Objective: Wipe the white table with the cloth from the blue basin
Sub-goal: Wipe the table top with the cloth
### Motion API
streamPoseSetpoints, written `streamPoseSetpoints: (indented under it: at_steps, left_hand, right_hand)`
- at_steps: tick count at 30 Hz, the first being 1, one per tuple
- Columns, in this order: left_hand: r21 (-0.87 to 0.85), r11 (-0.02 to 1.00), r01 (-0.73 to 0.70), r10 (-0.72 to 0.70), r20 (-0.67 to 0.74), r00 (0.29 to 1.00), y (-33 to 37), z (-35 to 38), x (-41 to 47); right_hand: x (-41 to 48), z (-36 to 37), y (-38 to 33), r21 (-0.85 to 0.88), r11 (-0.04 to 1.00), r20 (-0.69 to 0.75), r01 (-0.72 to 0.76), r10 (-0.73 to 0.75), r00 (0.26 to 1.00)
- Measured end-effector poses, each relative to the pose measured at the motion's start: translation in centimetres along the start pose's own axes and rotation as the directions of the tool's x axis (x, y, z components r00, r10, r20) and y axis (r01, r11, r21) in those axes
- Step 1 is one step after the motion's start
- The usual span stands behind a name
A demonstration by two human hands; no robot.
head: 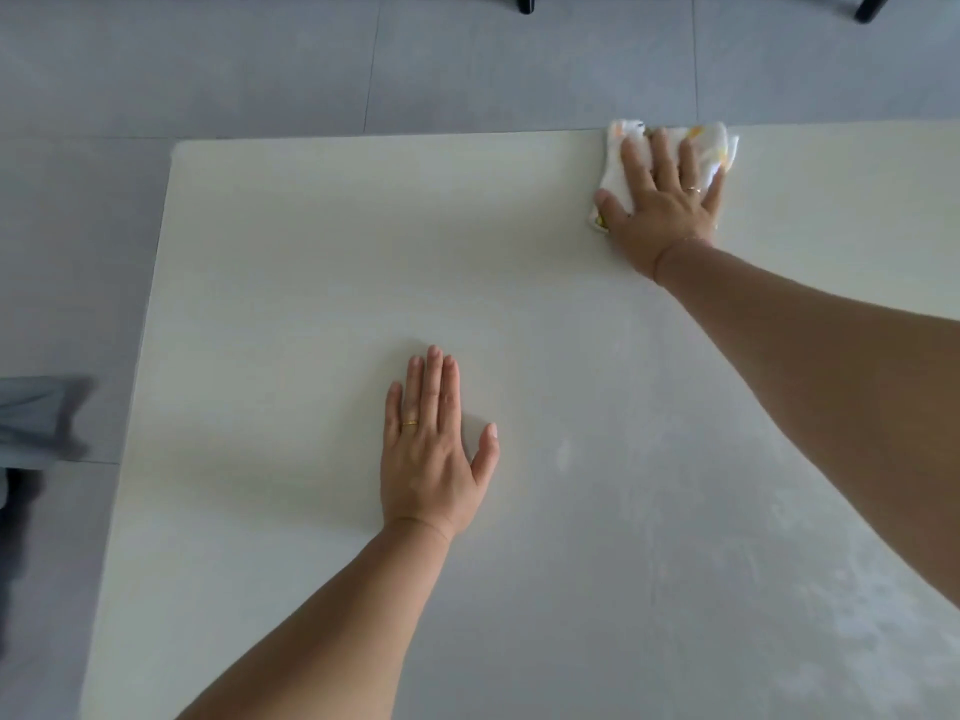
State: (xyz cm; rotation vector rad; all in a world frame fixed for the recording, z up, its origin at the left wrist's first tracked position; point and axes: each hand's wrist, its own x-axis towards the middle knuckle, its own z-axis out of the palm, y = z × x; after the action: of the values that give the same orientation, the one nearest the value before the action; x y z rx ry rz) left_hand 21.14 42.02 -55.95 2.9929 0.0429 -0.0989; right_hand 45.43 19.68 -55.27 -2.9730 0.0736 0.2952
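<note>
Grey tiled floor [234, 70] beyond white bench [311, 262]. Cloth [709, 145] at far edge, pinned flat under right hand [662, 205], fingers [661, 155] straight and spread. Left hand [431, 459] flat, likewise straight-fingered, bracing mid-bench. Keep pressure even; sweep overlapping strokes toward streaked patch [831, 589] near right; avoid pushing cloth over edge.

Open table [291, 262] spans the frame's centre and left. Obstacles: left hand [434, 459] flat at lower centre, right hand [662, 200] on the cloth [711, 142] at upper right.

Soft even daylight, blurred left edge
</note>
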Motion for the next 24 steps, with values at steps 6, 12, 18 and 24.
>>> streamPoseSetpoints:
  at_steps: [6, 12, 18, 24]
  left_hand:
    - [0.022, 1.000, 0.007, -0.007, 0.008, 1.000, 0.3, -0.1, 0.0]
    - [0.020, 1.000, 0.010, -0.011, 0.024, 1.000, 0.3, -0.2, -0.1]
    - [0.017, 1.000, 0.009, -0.010, 0.030, 1.000, 0.4, -0.2, 0.0]
    - [-0.034, 0.987, 0.159, -0.159, 0.001, 0.987, 1.9, -0.9, -1.4]
  right_hand:
    - [-5.8, 1.9, -5.7, -0.047, 0.954, 0.036, 0.295, -0.294, 0.955]
    - [-4.9, 0.0, 3.2, 0.017, 0.993, 0.049, 0.117, -0.118, 0.992]
    - [-11.3, 2.0, -1.4, -0.014, 0.967, 0.068, 0.255, -0.254, 0.965]
    - [-12.5, 1.4, 4.7, -0.013, 0.976, 0.060, 0.217, -0.216, 0.975]
